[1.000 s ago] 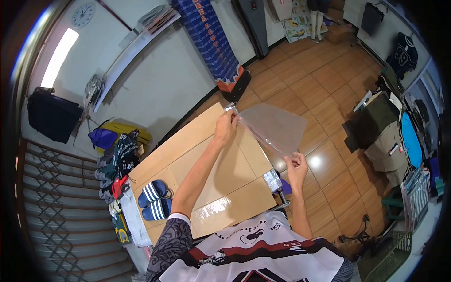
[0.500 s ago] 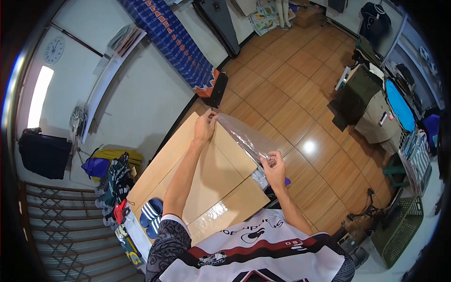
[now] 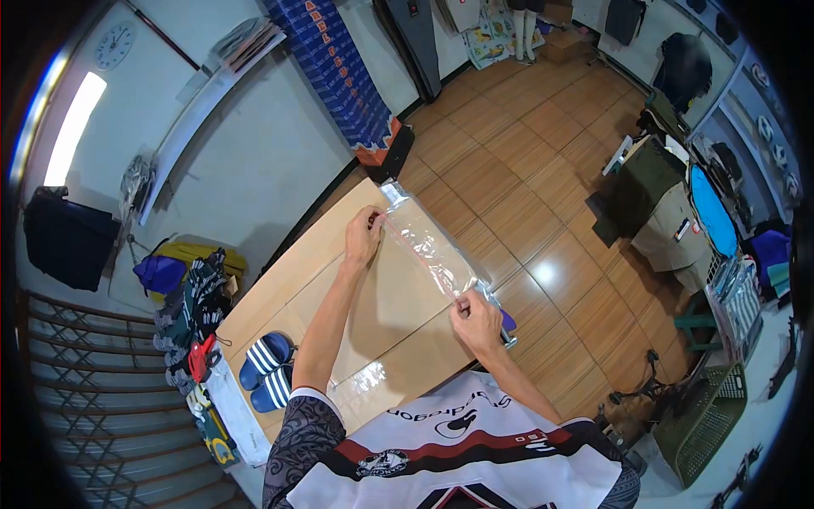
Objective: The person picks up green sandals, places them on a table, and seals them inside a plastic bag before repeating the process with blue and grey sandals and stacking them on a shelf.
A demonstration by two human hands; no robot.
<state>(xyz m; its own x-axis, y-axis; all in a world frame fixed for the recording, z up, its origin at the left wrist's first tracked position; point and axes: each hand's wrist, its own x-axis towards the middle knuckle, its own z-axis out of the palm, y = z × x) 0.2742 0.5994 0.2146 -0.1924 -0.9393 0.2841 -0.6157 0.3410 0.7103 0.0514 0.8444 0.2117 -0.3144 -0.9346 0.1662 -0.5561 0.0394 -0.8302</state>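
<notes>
Both hands pinch one clear plastic bag point(image 3: 428, 246), with fingers shut on its edge. The left hand point(image 3: 365, 233) holds the bag at the end far from the person, and the right hand point(image 3: 475, 318) holds it at the near end. The bag is long and shiny and lies flat along the right side of the wooden table point(image 3: 339, 280), stretched between the two hands. The table is the big light brown thing in the middle. On the table there is one bag in the hands and one more shiny plastic sheet point(image 3: 360, 382) lying at the near edge, close to the person's shirt point(image 3: 458, 458). That makes two clear plastic things on the table. To the left of the table, low down, sit two blue slippers point(image 3: 267, 369) with white stripes, side by side. Just past them, also left of the table, is one pile of dark clothes point(image 3: 191, 310). On the wall far left of the table hangs one round clock point(image 3: 114, 45), with one bright long light point(image 3: 72, 127) below it. Behind the table, one tall blue stack of boxes point(image 3: 335, 64) leans on the wall. To the right of the table, across the brown floor, stands one green basket point(image 3: 699, 416).
</notes>
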